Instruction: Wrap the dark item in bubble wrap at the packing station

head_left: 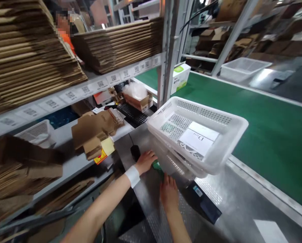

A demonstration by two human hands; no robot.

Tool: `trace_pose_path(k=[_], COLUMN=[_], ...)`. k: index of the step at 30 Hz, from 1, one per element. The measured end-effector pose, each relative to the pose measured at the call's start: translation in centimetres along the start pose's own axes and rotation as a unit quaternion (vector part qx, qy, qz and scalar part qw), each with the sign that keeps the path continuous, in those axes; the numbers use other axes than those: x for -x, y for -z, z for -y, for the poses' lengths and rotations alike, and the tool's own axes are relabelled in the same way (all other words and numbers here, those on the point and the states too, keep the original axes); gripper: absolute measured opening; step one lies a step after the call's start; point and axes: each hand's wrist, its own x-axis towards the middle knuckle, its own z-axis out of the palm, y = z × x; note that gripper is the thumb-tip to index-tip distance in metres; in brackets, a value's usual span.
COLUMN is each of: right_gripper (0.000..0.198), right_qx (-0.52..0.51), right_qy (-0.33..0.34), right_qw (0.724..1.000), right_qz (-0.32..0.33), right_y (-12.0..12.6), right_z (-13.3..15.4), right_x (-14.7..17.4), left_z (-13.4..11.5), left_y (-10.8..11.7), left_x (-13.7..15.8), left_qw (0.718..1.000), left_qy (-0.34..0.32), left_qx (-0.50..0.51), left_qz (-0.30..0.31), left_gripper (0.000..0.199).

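1. The green item lies on the metal worktop, just under the near edge of the stacked white baskets.
2. Your left hand rests on it, fingers loosely curled; whether it grips, I cannot tell.
3. Your right hand lies flat and open beside it, holding nothing.
4. The Dior box already sits in the top basket; the green item is not yet in.

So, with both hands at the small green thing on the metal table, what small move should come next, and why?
Probably close the left hand on the green item and lift it clear. It lies on the table between both hands, partly under the white basket; the right hand only touches its near end.
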Motion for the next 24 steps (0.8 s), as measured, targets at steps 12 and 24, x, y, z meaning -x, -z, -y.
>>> trace_pose_path(k=[12, 24], right_gripper=[0.019, 0.03], right_qx=[0.102, -0.169], right_qy=[0.049, -0.171], right_qw=[0.93, 0.899], right_qz=[-0.351, -0.365], right_y=[2.1, 3.2], right_z=[-11.2, -8.5], right_x=[11.3, 16.4], left_z=[-10.6, -16.0], left_y=[-7.1, -11.1], left_x=[5.9, 5.5], left_qw=[0.987, 0.98], left_qy=[-0.032, -0.135], left_qx=[0.154, 0.13], left_qz=[-0.029, -0.062], left_gripper=[0.052, 0.063])
